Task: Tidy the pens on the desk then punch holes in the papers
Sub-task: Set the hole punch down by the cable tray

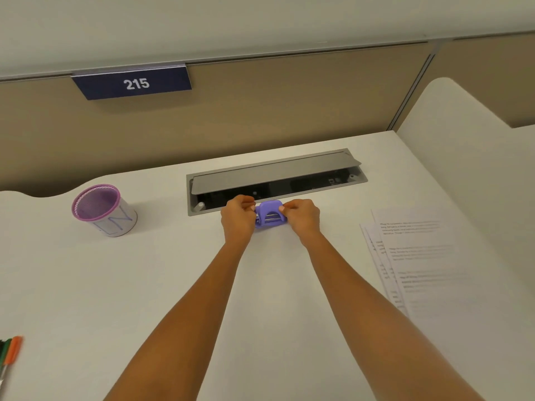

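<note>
Pens (10,353) lie at the desk's (144,299) near left edge, papers (417,256) fanned at right. Farther out, the left hand (238,217) and right hand (301,217) pinch a purple hole punch (269,217) from either side, before the open cable tray (275,180); a mesh cup (102,209) stands left.

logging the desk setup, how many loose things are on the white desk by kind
Purple plastic hole punch, pinched at its ends by the left hand and right hand: 1
Purple-rimmed mesh pen cup: 1
Printed white paper sheets, overlapping: at least 3
Pens at the left edge, partly cut off: at least 2
Total: at least 7
</note>
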`<action>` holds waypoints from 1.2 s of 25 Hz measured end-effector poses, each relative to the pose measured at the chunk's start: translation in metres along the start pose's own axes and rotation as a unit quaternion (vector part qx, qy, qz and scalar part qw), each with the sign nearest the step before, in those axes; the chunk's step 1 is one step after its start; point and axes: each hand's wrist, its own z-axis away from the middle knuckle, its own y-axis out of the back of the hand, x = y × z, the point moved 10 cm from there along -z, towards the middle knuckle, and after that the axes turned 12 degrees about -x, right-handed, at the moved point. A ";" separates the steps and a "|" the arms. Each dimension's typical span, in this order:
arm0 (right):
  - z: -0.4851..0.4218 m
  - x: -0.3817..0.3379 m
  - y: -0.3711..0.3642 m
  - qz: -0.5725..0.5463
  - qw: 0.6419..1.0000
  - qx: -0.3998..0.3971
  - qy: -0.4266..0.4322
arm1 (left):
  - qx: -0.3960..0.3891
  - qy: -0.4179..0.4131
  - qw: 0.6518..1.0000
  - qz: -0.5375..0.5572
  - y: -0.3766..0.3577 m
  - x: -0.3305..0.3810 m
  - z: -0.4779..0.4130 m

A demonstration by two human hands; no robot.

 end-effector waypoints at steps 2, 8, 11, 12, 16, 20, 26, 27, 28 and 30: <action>-0.006 0.000 0.002 0.010 1.000 0.009 -0.004 | 0.017 -0.007 0.999 -0.026 -0.003 0.004 -0.008; -0.009 -0.001 0.004 0.009 0.999 0.044 0.000 | 0.044 -0.024 0.998 -0.050 -0.006 0.001 -0.013; -0.008 -0.005 0.003 0.002 0.998 0.057 0.010 | 0.060 -0.025 0.997 -0.047 -0.005 0.002 -0.012; -0.007 -0.006 0.004 -0.001 0.998 0.063 0.014 | 0.061 -0.025 0.997 -0.050 -0.006 0.004 -0.012; -0.006 -0.009 0.002 -0.006 0.997 0.075 0.015 | 0.049 -0.030 0.995 -0.080 -0.010 0.007 -0.015; -0.004 -0.013 0.001 -0.009 0.997 0.070 0.024 | 0.046 -0.040 0.995 -0.073 -0.008 0.007 -0.013; 0.018 0.014 0.058 -0.042 0.994 0.103 0.012 | 0.090 -0.079 0.991 0.060 0.004 0.011 0.035; 0.026 0.028 0.081 -0.042 0.992 0.116 0.009 | 0.080 -0.076 0.991 0.081 -0.006 0.010 0.051; 0.035 0.044 0.106 -0.031 0.991 0.131 0.006 | 0.056 -0.062 0.992 0.095 -0.020 0.006 0.066; 0.056 0.081 0.160 0.026 0.986 0.166 -0.018 | -0.031 -0.013 0.995 0.096 -0.061 -0.002 0.096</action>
